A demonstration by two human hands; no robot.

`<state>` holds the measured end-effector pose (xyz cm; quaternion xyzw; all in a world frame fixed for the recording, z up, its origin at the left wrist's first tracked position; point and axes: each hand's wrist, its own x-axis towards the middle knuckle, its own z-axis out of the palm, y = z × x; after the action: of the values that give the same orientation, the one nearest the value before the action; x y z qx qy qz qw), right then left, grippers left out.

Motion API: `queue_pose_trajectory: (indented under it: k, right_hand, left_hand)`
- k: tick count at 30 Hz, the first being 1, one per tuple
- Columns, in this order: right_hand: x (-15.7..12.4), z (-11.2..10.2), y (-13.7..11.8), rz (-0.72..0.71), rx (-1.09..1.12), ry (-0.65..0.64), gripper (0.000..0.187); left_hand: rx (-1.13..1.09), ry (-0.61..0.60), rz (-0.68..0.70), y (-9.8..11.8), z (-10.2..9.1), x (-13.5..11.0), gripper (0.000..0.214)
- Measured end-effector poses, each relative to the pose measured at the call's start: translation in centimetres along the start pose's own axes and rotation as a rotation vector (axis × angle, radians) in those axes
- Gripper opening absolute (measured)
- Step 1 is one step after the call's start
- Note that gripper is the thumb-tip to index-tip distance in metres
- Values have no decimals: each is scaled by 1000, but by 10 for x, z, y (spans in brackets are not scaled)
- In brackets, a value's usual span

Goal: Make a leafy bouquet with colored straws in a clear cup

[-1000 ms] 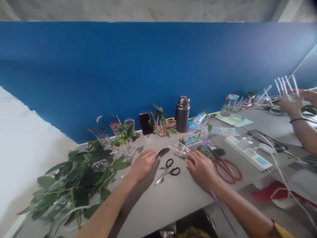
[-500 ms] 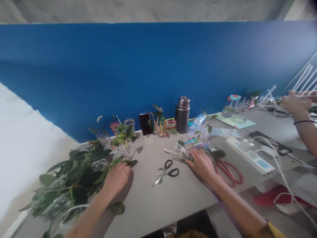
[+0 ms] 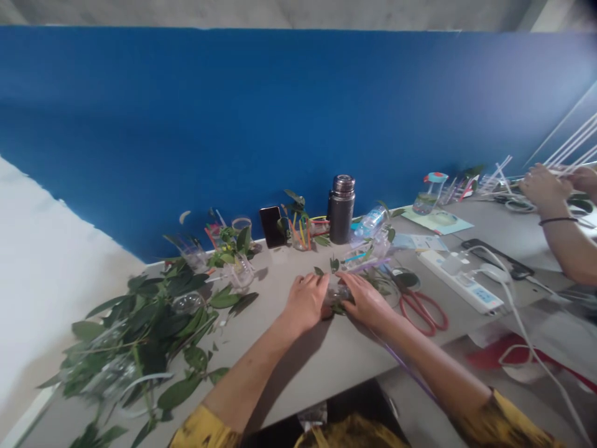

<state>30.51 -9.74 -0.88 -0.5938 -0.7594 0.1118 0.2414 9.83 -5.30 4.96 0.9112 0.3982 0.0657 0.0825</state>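
Note:
A clear plastic cup (image 3: 336, 290) with green leaves about it is on the table between my two hands. From its left side my left hand (image 3: 305, 300) curves its fingers against it. My right hand (image 3: 367, 298) holds the other side, fingers bent over the rim end. Dark leaf pieces show under and behind the cup. No black-handled scissors show now; my hands or forearm may cover them. To the right of my right hand are red-handled scissors (image 3: 424, 312), and a purple straw (image 3: 373, 264) lies behind it.
A leafy heap (image 3: 153, 317) covers the table's left side. Along the blue wall stand a phone (image 3: 272, 227), a cup of coloured straws (image 3: 301, 236), a dark thermos (image 3: 342, 211) and a plastic bottle (image 3: 372, 222). A power strip (image 3: 459, 280) lies right. Another person's hand (image 3: 545, 186) holds white straws.
My left hand has left the leaf pile and moved right to the cup. My right hand has stayed by the cup. The black-handled scissors have gone from sight.

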Motion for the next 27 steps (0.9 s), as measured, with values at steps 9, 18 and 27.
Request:
queue_pose_trajectory:
  k: [9,18,27]
  right_hand:
    - [-24,0,17,186,-205,-29,36]
    - [-4,-3,15,259,-336,-113,26]
    - [17,-7,17,284,-262,-137,36]
  left_hand:
    - [-163,-49,10,-5,-14,-19,53]
    - [-321,129,-176,-57,-51,-87,48]
    - [-159,633,-1146,-147,-70,-172,78]
